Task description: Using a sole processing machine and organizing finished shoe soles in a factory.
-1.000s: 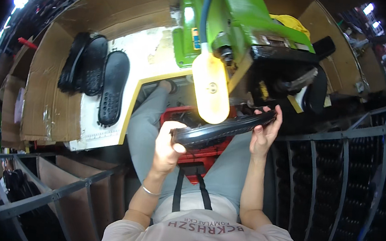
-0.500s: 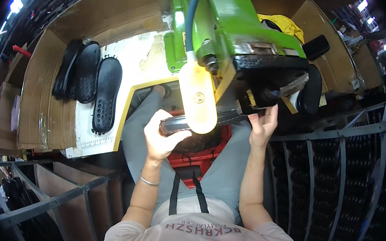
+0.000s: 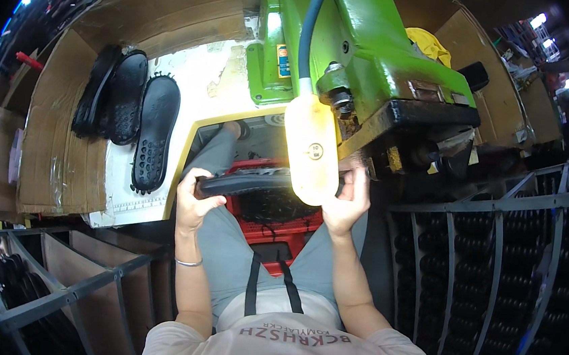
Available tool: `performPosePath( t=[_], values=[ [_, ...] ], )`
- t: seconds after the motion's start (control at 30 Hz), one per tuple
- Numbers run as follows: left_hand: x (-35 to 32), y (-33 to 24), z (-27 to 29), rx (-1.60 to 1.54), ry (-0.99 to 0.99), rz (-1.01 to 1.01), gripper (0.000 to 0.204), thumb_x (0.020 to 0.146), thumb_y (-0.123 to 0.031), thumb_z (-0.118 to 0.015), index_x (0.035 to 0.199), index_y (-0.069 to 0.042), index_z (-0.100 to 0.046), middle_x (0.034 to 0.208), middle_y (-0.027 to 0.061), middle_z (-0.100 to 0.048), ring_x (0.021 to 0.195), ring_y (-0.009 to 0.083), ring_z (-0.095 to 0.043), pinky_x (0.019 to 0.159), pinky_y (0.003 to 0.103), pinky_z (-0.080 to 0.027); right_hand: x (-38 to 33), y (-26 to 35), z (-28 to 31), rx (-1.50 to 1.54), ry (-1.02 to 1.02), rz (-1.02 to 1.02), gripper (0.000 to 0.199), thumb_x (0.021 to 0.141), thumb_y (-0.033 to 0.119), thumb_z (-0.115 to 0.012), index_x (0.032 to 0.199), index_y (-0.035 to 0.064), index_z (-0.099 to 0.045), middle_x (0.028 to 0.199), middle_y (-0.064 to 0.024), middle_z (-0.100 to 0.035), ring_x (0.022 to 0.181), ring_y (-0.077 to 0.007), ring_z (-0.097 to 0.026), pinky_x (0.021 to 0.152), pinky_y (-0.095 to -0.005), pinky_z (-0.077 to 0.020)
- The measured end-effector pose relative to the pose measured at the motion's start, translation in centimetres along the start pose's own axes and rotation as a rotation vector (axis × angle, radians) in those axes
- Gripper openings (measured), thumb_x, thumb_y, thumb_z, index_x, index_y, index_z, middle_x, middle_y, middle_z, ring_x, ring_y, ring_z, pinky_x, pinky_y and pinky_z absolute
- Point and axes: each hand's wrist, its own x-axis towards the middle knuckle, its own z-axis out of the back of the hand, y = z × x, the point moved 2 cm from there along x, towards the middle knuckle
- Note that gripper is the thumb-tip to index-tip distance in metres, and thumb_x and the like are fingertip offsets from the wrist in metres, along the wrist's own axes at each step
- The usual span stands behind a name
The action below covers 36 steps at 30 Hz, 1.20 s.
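Observation:
A black shoe sole is held sideways between my two hands, above my knees. My left hand closes on its left end, with the thumb below and the fingers over the edge. At the other end, my right hand pinches the sole; the lit yellow-white lamp hides part of the sole there. Just beyond my right hand is the black-edged head of a green machine, apart from the held sole's visible part.
Black soles lie on the white table, beside a cardboard box wall. A yellow cloth sits behind the machine. Metal racks of dark soles stand at right; another rack is at lower left. Below is a red crate.
Both hands have moved left with the sole, away from the machine head. The sole now lies more level, and more of it shows left of the lamp. The view has shifted slightly.

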Motion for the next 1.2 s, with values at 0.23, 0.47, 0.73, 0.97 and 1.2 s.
performPosePath(
  t=[0.23, 0.47, 0.73, 0.97, 1.2],
  values=[
    [0.5, -1.0, -7.7, 0.815, 0.182, -0.300, 0.039, 0.064, -0.022, -0.081, 0.095, -0.005, -0.064, 0.084, 0.0118, -0.065, 0.082, 0.0284, -0.064, 0.081, 0.039, -0.050, -0.4, 0.1, -0.8, -0.305, -0.061, 0.275, 0.045, 0.067, -0.004, -0.074, 0.108, -0.0140, -0.058, 0.108, -0.0260, -0.063, 0.098, -0.0366, -0.063, 0.089, -0.0395, -0.0493],
    [1.1, -0.2, -14.5, 0.402, 0.048, -0.412, 0.024, 0.069, -0.008, -0.074, 0.090, -0.001, -0.065, 0.082, 0.0141, -0.066, 0.070, 0.0238, -0.065, 0.067, 0.032, -0.052, -1.4, -1.4, 0.2, -0.329, -0.053, 0.290, 0.059, 0.062, 0.003, -0.085, 0.112, -0.0124, -0.058, 0.111, -0.0205, -0.064, 0.100, -0.0314, -0.063, 0.089, -0.0365, -0.0501],
    [-0.6, 4.8, -16.9, 0.040, 0.049, -0.104, 0.031, 0.076, 0.008, -0.072, 0.103, 0.004, -0.058, 0.096, 0.0078, -0.064, 0.088, 0.0146, -0.061, 0.079, 0.028, -0.050, -10.0, -11.7, 1.2, 0.746, -0.052, -0.916, 0.061, 0.088, 0.010, -0.064, 0.141, 0.0037, -0.034, 0.129, -0.0081, -0.050, 0.119, -0.0210, -0.049, 0.098, -0.0382, -0.0438],
    [-0.6, 5.4, -17.1, 0.134, 0.032, -0.142, 0.028, 0.075, 0.004, -0.074, 0.099, 0.003, -0.058, 0.091, 0.0068, -0.064, 0.082, 0.0124, -0.059, 0.076, 0.025, -0.048, -11.5, -13.6, 1.2, 1.079, -0.035, -1.018, 0.066, 0.087, 0.016, -0.066, 0.141, 0.0229, -0.028, 0.129, -0.0061, -0.045, 0.121, -0.0269, -0.047, 0.092, -0.0515, -0.0485],
    [-0.2, 6.3, -17.4, -0.029, 0.065, -0.120, 0.026, 0.074, 0.004, -0.075, 0.095, 0.003, -0.060, 0.087, 0.0075, -0.065, 0.076, 0.0111, -0.058, 0.070, 0.024, -0.048, -12.8, -15.6, 0.7, 1.006, -0.121, -0.926, 0.062, 0.084, 0.017, -0.069, 0.135, 0.0188, -0.033, 0.128, -0.0043, -0.046, 0.122, -0.0263, -0.045, 0.090, -0.0530, -0.0497]
  ],
)
